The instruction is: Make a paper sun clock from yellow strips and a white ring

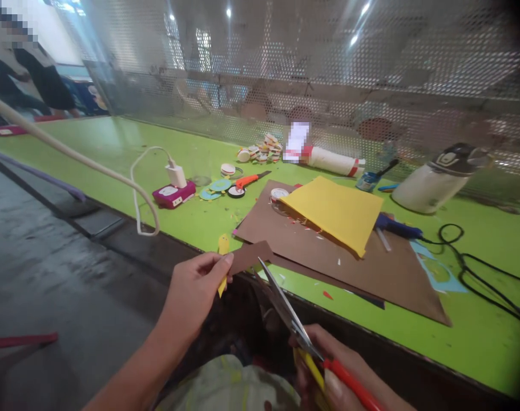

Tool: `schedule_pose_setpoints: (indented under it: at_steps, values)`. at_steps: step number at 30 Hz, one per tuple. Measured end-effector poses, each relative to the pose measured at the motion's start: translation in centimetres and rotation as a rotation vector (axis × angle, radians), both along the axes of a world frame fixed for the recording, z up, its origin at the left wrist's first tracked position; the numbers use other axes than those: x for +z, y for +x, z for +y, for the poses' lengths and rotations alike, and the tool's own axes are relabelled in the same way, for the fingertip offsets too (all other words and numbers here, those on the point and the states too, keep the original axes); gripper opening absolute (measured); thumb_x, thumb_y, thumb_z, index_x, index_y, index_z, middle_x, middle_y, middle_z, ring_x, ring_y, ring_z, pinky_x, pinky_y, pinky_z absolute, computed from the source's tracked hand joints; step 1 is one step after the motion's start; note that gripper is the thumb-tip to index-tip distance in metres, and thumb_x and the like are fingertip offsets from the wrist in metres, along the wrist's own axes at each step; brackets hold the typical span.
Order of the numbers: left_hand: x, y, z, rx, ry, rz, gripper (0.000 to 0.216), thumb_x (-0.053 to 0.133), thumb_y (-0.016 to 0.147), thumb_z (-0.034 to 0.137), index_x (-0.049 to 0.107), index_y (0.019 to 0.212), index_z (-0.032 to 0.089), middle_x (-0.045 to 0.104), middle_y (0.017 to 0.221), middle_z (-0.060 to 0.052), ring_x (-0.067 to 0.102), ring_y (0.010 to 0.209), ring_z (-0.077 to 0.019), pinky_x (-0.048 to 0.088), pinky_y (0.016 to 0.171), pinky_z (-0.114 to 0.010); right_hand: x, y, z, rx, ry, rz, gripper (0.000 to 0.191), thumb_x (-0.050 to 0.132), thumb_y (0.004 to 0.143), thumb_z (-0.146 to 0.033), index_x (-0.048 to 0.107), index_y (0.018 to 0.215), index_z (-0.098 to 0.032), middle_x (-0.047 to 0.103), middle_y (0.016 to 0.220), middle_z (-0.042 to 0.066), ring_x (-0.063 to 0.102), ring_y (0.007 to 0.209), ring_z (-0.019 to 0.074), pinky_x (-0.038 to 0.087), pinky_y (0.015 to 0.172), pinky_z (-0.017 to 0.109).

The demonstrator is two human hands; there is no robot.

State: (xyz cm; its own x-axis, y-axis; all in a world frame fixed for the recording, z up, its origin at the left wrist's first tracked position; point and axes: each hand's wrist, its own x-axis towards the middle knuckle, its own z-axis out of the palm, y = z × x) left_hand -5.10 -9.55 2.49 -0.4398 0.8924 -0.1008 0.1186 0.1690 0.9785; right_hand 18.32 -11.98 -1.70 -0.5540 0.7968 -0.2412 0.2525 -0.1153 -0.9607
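Observation:
My left hand (204,279) pinches a strip of brown paper (251,255) together with a small yellow paper piece (223,244) between thumb and fingers. In my right hand (337,371) is a pair of scissors (287,302) with red and yellow handles, its blades parted. The blade tips point up and left, close to the right end of the brown strip. On the green table, just beyond, lie a large brown sheet (396,279) and a folded yellow sheet (337,214) on top of it. Small paper scraps are scattered around.
A purple power socket (174,194) with a white charger stands at left, its cable (92,157) looping past the table edge. An orange-handled cutter (246,181), a phone (297,142), a glue gun (399,226) with black cord and a white bottle (431,182) lie farther back. People are at upper left.

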Motion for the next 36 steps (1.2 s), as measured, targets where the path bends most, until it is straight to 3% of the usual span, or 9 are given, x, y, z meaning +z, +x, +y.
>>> schedule_pose_setpoints:
  at_steps: [12,22,36]
  values:
    - [-0.8,0.4,0.4,-0.097,0.024,0.105,0.029,0.058,0.076,0.038,0.058,0.058,0.015,0.051,0.056,0.001,0.043,0.058,-0.0115,0.034,0.053,-0.020,0.2,-3.0,1.0,0.042,0.080,-0.011,0.061,0.036,0.081,-0.070,0.048,0.117,-0.021,0.043,0.065,-0.002,0.041,0.052,0.0102,0.042,0.049,0.022]
    - [-0.7,0.4,0.3,-0.113,0.010,0.107,0.030,0.057,0.076,0.038,0.057,0.058,0.015,0.049,0.054,0.002,0.042,0.056,-0.0111,0.033,0.052,-0.020,-0.9,-3.1,1.0,0.043,0.086,0.037,0.062,0.036,0.080,-0.071,0.047,0.115,-0.021,0.040,0.065,-0.003,0.037,0.052,0.0092,0.038,0.048,0.021]
    - [-0.8,0.7,0.3,-0.071,-0.014,0.068,0.029,0.059,0.074,0.040,0.060,0.059,0.015,0.052,0.055,0.001,0.044,0.057,-0.0123,0.034,0.053,-0.021,0.0,-3.6,0.8,0.033,0.146,0.031,0.059,0.034,0.082,-0.069,0.046,0.114,-0.021,0.035,0.062,-0.004,0.029,0.052,0.0098,0.029,0.047,0.022]
